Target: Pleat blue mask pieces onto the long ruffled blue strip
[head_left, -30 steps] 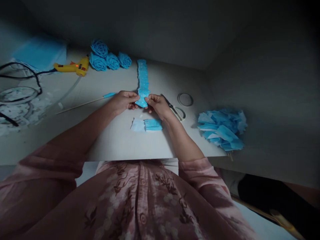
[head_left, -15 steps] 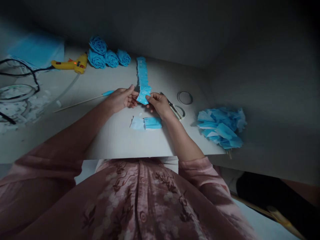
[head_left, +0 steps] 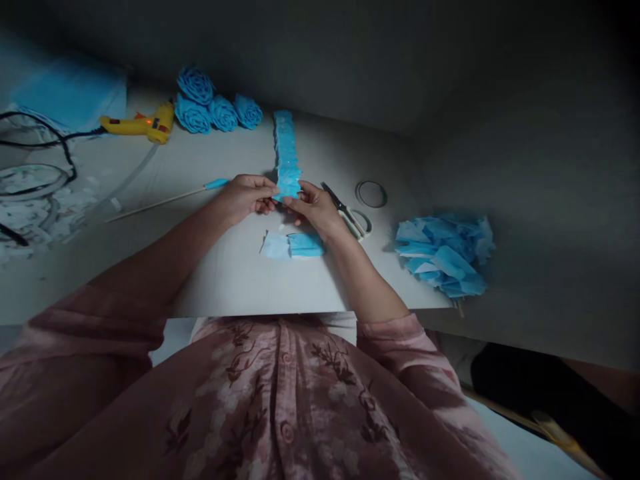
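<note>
Nearest, a pink shirt (head_left: 280,393) with darker leaf patterns is seen below the front edge of the pale tabletop (head_left: 240,283). Just beyond that edge, a whitish piece (head_left: 275,245) and a blue piece (head_left: 307,245) are laid side by side. At the right, a ruffled blue bundle (head_left: 445,257) is set by the edge, with thin stick ends showing beneath it.

Farther in, the near end of a crinkled blue strip (head_left: 287,150) is gripped from both sides: its left edge is pinched between thumb and fingers by the left hand (head_left: 249,198), and its lower right corner is held under the thumb of the right hand (head_left: 317,208). The strip is stretched away from the hands across the middle of the tabletop.

Scissors (head_left: 345,212) are placed just beside the right hand, with a thin ring (head_left: 384,198) near them. A blue-tipped stick (head_left: 160,204) is laid by the left hand; white scraps (head_left: 60,210) are strewn farther left.

Toward the back, a yellow glue gun (head_left: 160,123) is rested near four blue rosettes (head_left: 194,115), and blue sheets (head_left: 75,90) are piled at the far left.
</note>
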The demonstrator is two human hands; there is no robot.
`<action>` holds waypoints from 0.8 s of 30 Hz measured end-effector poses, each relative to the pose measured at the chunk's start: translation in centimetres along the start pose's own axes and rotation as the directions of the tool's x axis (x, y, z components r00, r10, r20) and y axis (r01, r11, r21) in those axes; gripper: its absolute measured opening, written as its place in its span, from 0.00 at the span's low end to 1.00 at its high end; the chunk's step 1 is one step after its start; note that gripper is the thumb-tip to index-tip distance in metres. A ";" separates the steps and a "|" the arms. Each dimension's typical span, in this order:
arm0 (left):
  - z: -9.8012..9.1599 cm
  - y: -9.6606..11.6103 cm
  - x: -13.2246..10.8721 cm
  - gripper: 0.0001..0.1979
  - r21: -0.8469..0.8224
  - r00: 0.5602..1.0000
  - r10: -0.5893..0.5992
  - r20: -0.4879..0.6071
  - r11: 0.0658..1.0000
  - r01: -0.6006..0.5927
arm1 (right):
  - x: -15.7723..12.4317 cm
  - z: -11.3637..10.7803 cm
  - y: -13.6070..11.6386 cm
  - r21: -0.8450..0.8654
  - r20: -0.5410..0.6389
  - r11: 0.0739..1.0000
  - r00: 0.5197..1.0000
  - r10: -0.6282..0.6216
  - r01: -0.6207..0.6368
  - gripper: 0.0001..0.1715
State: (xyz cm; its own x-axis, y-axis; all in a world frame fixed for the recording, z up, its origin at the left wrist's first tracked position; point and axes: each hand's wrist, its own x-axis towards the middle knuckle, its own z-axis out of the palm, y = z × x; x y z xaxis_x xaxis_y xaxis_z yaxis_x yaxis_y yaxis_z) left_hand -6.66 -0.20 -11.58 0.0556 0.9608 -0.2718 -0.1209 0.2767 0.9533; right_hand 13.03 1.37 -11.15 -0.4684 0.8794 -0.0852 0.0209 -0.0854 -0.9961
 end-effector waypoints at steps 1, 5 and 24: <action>0.0 0.0 0.0 0.07 0.002 1.000 0.000 -0.002 1.000 0.000 | 0.0 -0.1 -0.1 -0.006 0.007 1.000 1.000 -0.004 0.004 0.28; 0.1 0.1 0.0 0.10 -0.017 1.000 0.000 0.001 1.000 0.000 | -0.1 -0.8 -0.5 0.013 0.047 0.999 0.998 0.038 -0.039 0.33; 0.1 0.2 -0.1 0.11 0.001 0.998 0.010 0.054 1.000 -0.010 | 0.4 -0.1 0.1 -0.116 -0.056 0.993 0.998 -0.019 0.012 0.32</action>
State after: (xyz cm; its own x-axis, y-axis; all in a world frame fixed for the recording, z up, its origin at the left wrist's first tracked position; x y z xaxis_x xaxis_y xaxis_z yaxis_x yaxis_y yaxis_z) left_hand -6.57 -0.19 -11.33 0.1082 0.9609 -0.2547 -0.1205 0.2670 0.9561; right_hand 12.89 1.79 -11.26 -0.4189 0.9055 -0.0675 0.1171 -0.0198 -0.9929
